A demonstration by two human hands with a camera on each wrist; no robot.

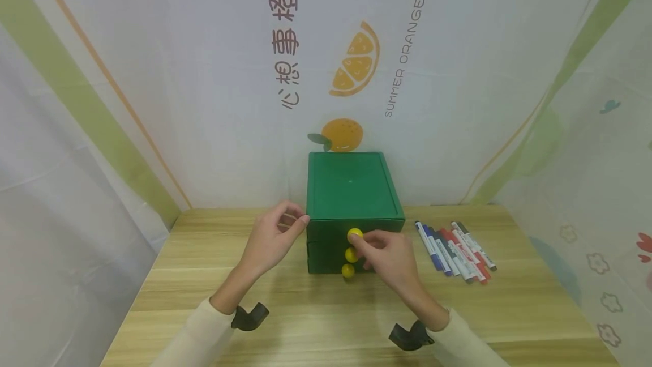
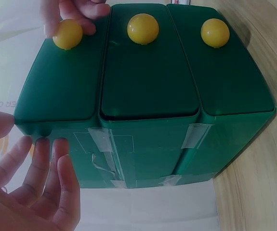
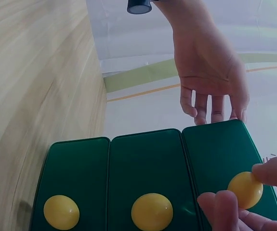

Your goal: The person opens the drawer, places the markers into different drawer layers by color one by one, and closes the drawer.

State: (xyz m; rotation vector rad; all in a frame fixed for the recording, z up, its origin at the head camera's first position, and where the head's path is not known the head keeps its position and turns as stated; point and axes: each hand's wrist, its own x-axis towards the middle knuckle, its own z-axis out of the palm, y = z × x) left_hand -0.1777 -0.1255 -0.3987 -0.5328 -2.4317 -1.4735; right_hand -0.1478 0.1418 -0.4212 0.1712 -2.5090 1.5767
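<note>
A green three-drawer box (image 1: 351,186) stands on the table against the back cloth, its drawers stacked and each fronted by a round yellow knob. With thumb and fingers my right hand (image 1: 394,256) pinches the top drawer's knob (image 3: 245,190). Below it are the middle knob (image 2: 143,29) and the bottom knob (image 1: 348,271), both untouched. My left hand (image 1: 270,239) is at the box's upper left front corner, thumb right at the edge and loosely bent fingers along the side (image 2: 143,154). All three drawer fronts look pushed in.
Several markers (image 1: 455,251) in blue, black and red lie side by side on the wooden table (image 1: 229,276), right of the box. A printed white cloth (image 1: 219,101) hangs close behind the box, with more cloth at both sides. Clear tape strips (image 2: 196,135) cross the box's side.
</note>
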